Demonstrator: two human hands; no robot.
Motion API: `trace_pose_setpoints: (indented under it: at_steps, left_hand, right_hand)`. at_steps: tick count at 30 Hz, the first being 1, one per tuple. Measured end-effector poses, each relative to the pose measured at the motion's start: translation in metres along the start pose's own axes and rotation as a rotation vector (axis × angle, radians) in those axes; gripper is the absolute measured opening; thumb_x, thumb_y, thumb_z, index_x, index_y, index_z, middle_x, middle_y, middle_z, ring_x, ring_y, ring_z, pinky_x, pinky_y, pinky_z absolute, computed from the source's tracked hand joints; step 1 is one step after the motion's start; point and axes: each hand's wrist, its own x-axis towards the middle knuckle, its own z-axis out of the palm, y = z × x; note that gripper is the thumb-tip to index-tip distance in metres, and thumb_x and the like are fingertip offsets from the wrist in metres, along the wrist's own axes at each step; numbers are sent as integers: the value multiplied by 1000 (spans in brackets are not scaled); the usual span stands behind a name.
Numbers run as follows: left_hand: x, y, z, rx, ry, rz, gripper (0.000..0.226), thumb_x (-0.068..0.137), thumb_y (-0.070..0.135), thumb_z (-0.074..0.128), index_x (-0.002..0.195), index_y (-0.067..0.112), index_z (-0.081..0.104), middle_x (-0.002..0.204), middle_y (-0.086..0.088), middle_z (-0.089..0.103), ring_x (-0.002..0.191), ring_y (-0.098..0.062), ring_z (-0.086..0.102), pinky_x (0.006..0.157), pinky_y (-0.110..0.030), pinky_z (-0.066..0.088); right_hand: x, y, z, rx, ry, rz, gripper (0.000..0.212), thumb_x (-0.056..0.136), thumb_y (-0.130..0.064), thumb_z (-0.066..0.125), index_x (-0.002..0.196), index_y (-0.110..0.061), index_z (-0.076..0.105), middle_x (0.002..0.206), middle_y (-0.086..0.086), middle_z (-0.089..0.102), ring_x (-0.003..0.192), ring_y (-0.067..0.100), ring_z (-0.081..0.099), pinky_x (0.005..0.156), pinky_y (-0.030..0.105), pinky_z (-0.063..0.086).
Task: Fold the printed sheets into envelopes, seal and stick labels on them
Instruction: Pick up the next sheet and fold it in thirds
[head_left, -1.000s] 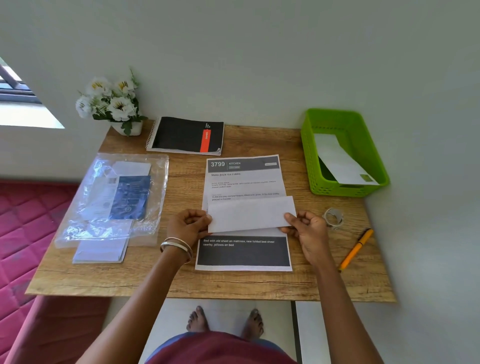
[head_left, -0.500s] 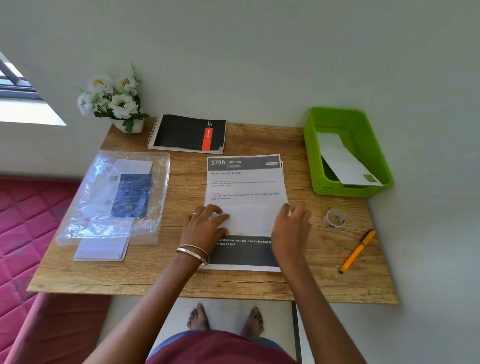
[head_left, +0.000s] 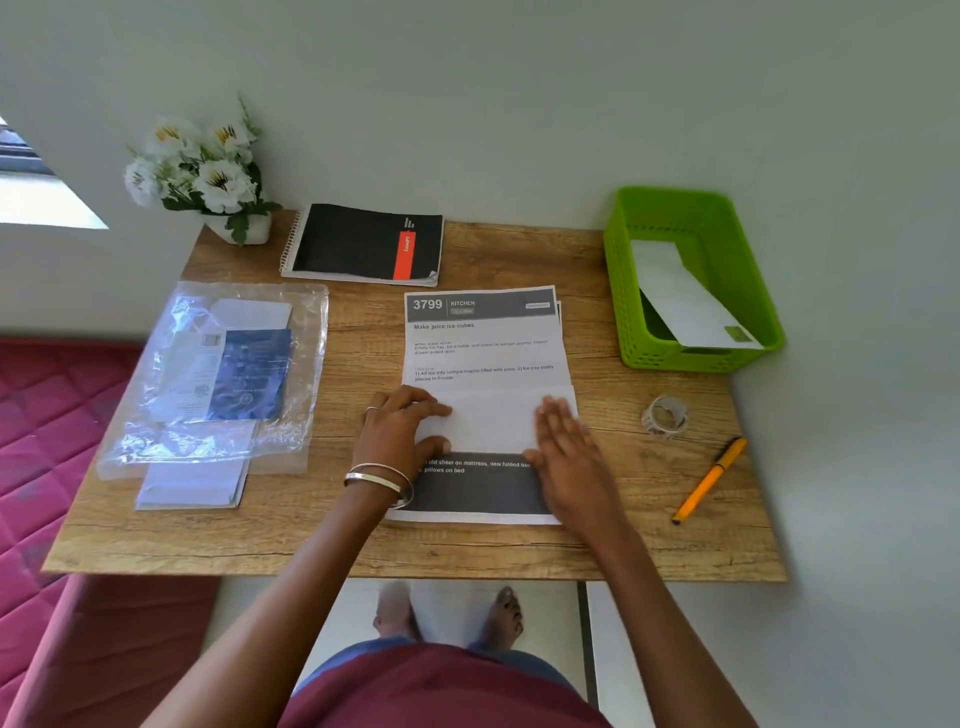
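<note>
A folded white sheet (head_left: 493, 421) lies across the stack of printed sheets (head_left: 483, 343) in the middle of the wooden table (head_left: 519, 551). My left hand (head_left: 400, 436) rests on the folded sheet's left end, index finger along its top edge and thumb at its lower edge. My right hand (head_left: 566, 452) lies flat on its right end, fingers stretched out together. Neither hand lifts the paper. A roll of labels or tape (head_left: 665, 415) sits to the right of the sheets. White envelopes (head_left: 192, 483) stick out from under a plastic bag (head_left: 223, 374) at the left.
A green basket (head_left: 727, 249) at the back right holds one white envelope (head_left: 680, 301). An orange pen (head_left: 709, 480) lies near the right edge. A black notebook (head_left: 363, 244) and a flower pot (head_left: 202, 166) stand along the back wall. A red mattress (head_left: 62, 415) lies left of the table.
A second ago both hands held the folded sheet up by its ends. They have laid it down on the printed sheets and now press it flat, the right hand shifting rightwards.
</note>
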Motion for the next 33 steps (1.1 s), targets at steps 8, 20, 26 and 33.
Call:
trace_pose_setpoints:
  at_steps: [8,20,26,33]
  left_hand:
    - [4,-2,-8,15,-94,-21,44,75,35,73,117,40,59,126,11,46,120,-20,35,100,-39,25]
    - [36,-6,-27,-96,-232,-51,35,68,23,81,96,32,64,91,7,52,84,-14,51,79,-29,45]
    - [35,-11,-25,-193,-189,-121,49,58,20,87,95,26,55,80,6,50,70,-13,47,71,-31,45]
    - [36,-10,-21,-205,-149,-138,58,57,21,87,98,22,47,78,5,51,70,-15,50,74,-36,47]
  right_hand:
    - [5,5,0,-99,291,83,53,95,-34,29,131,-4,53,138,9,52,131,25,47,109,50,30]
    - [136,14,-79,504,328,263,27,87,-12,65,114,-8,62,112,12,65,103,28,60,81,29,45]
    - [168,26,-85,521,112,212,49,77,-15,76,118,-8,50,118,15,58,111,31,53,92,46,47]
    - [156,19,-85,770,408,181,41,79,1,69,117,-12,62,109,9,63,101,19,56,86,28,49]
